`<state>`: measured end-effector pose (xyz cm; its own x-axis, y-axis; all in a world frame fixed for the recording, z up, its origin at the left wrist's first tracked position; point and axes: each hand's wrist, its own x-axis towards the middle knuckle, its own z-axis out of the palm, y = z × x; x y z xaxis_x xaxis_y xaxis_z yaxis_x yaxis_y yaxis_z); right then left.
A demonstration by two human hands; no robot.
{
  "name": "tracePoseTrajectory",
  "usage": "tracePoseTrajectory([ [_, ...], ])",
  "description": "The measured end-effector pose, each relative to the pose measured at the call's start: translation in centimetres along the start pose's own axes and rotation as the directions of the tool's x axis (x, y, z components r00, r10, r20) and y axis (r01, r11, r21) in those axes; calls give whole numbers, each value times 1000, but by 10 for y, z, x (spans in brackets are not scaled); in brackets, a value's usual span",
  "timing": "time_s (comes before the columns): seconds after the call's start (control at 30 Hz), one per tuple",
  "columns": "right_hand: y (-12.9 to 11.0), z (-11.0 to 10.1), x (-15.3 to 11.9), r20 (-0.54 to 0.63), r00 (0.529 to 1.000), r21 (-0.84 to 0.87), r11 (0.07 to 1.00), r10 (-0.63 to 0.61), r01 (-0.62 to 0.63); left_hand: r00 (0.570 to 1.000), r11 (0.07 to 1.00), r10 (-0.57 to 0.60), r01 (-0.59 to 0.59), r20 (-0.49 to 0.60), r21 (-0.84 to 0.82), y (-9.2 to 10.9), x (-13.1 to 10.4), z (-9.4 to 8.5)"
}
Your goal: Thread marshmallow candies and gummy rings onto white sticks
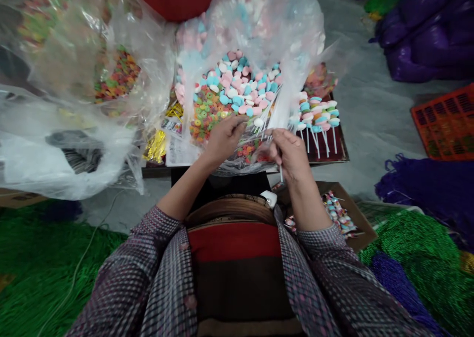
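Observation:
My right hand [291,154] is closed around a thin white lollipop stick [281,173], whose lower end sticks out below the fingers. My left hand [225,137] is curled with fingertips pressed together over the candy; whatever they may hold is hidden. Just right of its fingertips is a white marshmallow [258,122], beside a bundle of loose white sticks [267,110]. Beyond the hands lie pink, blue and white marshmallows [237,87] and gummy rings [207,109] in a clear plastic bag. Right of my right hand, finished-looking candy skewers [319,114] lie in a row on the dark red tabletop [338,151].
Gold twist ties [156,147] lie at the table's left, near large plastic bags [74,129]. A cardboard box [361,226] with wrapped skewers stands below my right arm. An orange crate [444,122], purple sacks [425,30] and green bead strands [422,253] are at the right.

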<state>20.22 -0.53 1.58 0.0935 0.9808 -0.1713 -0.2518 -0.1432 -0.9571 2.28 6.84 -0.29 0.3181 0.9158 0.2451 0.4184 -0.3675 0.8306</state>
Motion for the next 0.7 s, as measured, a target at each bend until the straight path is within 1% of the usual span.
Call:
tracePoseTrajectory([
  [0.03, -3, -4, 2, -39, 999, 8, 999, -35, 35, 998, 983, 45, -50, 33, 175, 3, 9, 4],
  [0.07, -5, -7, 5, -62, 996, 7, 998, -60, 61, 995, 940, 58, -83, 85, 330, 6, 17, 8],
  [0.13, -8, -12, 9, -69, 994, -22, 996, -82, 81, 981, 824, 36, -136, 189, 551, 13, 31, 19],
  [0.2, -11, -15, 15, -66, 994, -77, 993, -89, 84, 965, 724, 10, -189, 264, 664, 17, 40, 30],
  [0.23, -11, -16, 19, -66, 994, -111, 990, -92, 84, 958, 692, 2, -208, 286, 691, 17, 42, 35],
  [0.33, -12, -18, 38, -80, 988, -257, 961, -129, 105, 956, 659, 3, -222, 292, 719, 15, 43, 42],
  [0.4, -11, -17, 56, -82, 973, -422, 892, -214, 160, 959, 672, 10, -216, 283, 708, 13, 40, 41],
  [0.43, -11, -16, 65, -70, 963, -522, 832, -262, 189, 961, 687, 12, -208, 276, 696, 13, 39, 39],
  [0.5, -9, -12, 84, -22, 947, -715, 667, -321, 210, 969, 740, 12, -174, 247, 649, 13, 35, 32],
  [0.57, -7, -6, 99, 30, 948, -852, 488, -317, 190, 985, 827, 20, -111, 169, 551, 11, 30, 23],
  [0.6, -6, -2, 105, 55, 951, -895, 407, -306, 182, 993, 883, 17, -69, 115, 465, 9, 26, 18],
  [0.63, -5, 1, 109, 80, 953, -925, 335, -291, 180, 998, 939, -5, -14, 56, 343, 7, 23, 13],
  [0.67, -3, 4, 113, 105, 957, -944, 275, -272, 181, 998, 982, -55, 54, 0, 179, 3, 18, 8],
  [0.7, -2, 6, 115, 126, 960, -957, 226, -250, 184, 991, 991, -131, 130, -39, -20, 0, 14, 3],
])
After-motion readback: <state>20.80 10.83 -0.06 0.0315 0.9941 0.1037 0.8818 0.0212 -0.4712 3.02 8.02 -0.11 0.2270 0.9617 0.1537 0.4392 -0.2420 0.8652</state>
